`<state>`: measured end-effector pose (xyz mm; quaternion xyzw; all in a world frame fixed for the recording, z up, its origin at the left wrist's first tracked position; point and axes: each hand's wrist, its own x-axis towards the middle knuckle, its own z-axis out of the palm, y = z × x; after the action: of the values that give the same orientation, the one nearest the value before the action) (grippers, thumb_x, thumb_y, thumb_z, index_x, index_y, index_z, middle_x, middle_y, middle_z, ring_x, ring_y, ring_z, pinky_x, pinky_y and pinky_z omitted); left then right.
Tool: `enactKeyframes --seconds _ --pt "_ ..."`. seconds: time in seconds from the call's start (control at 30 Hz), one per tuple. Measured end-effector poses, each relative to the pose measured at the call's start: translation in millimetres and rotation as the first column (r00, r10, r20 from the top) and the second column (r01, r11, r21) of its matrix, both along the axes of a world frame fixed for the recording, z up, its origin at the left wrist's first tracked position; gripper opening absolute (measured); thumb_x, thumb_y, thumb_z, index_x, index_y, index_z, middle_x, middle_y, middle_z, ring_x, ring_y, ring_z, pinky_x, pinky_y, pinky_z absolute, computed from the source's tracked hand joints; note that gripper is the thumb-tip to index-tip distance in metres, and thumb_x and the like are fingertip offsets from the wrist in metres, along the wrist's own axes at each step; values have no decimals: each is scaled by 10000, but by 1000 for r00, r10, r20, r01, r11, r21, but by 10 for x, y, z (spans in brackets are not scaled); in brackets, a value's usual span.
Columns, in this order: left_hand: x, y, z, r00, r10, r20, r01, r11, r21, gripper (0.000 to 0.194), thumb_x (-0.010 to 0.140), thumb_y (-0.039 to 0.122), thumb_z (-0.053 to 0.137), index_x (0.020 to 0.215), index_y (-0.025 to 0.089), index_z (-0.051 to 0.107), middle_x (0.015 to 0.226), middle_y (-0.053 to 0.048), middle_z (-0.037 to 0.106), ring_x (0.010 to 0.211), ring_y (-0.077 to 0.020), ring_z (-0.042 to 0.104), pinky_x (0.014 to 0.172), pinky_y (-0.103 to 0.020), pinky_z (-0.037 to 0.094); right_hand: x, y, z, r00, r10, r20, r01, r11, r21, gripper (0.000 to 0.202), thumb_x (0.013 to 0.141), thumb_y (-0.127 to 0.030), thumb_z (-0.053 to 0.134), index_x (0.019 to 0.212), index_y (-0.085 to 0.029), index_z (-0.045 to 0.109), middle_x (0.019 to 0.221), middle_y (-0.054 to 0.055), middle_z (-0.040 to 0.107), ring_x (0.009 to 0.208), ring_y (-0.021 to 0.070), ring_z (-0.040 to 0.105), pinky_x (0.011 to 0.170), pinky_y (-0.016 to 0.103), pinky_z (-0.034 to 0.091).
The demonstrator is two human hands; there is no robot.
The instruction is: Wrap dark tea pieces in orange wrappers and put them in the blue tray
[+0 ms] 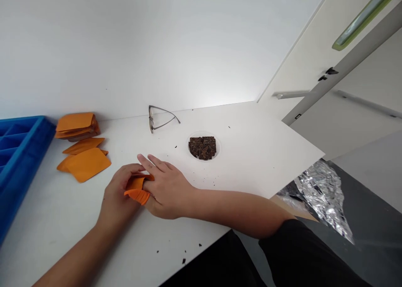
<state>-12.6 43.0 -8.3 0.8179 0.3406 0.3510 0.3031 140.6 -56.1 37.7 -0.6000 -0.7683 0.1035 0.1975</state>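
Low over the white table, my left hand (121,192) is closed around a small orange paper pouch (135,182). My right hand (168,190) meets it from the right, its thumb and a finger at the mouth of the pouch, with other fingers stretched out over the left hand. Whatever lies inside the pouch is hidden. Beyond the right hand stands a clear round dish (219,146) with dark brown pressed squares (202,148) piled in it. Several flat orange pouches (89,164) lie to the left, below a stack of folded orange pouches (77,125).
A blue compartment tray (34,153) borders the table (251,148) on the left. Eyeglasses (151,119) rest near the back wall. Dark crumbs (184,261) are scattered about. Crumpled silver foil (326,195) lies beyond the right edge, near a door (298,69).
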Motion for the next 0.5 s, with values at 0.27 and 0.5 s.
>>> enactKeyframes --seconds 0.27,0.5 --pt "8 -15 -92 939 139 -315 40 864 502 574 977 276 450 1548 275 387 1700 -159 276 1599 -430 168 1228 -719 240 61 17 -48 999 34 37 -40 986 162 450 1029 -491 468 984 -172 782 1732 123 188 1610 366 146 1282 498 263" --pt "-26 6 33 925 -140 -354 269 898 347 674 968 290 466 1603 408 275 1619 -42 461 1386 -326 562 1083 -490 530 50 0 -41 991 53 119 -89 941 325 465 1018 -508 475 894 -179 779 1713 91 270 1626 318 68 1325 437 153"
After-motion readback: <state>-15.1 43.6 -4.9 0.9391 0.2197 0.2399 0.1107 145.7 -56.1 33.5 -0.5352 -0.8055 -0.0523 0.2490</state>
